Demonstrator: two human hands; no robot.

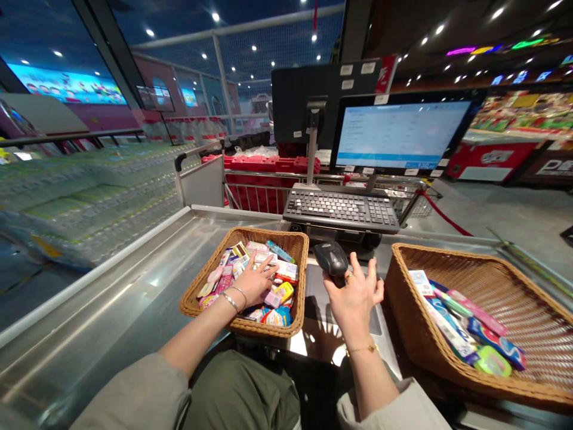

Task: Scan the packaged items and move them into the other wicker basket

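My left hand (pixel 255 283) lies over the left wicker basket (pixel 188 303), its fingers spread across small packaged goods. Around it are a yellow-and-pink item (pixel 283 292), a blue-and-white packet (pixel 276 316) and several small boxes. Whether the fingertips press on any of them I cannot tell. A black handheld barcode scanner (pixel 330 258) stands between the two baskets. Just behind and right of it is my right hand (pixel 353 298), fingers stretched apart and the thumb beside the scanner's handle. Contact there is unclear.
The right wicker basket (pixel 403 322) holds toothpaste-like boxes and a green pack (pixel 492 361). Beyond the scanner are a keyboard (pixel 340 206) and a lit monitor (pixel 398 134). The metal counter (pixel 111 310) extends left, with stacked bottles (pixel 80 197) past its rim.
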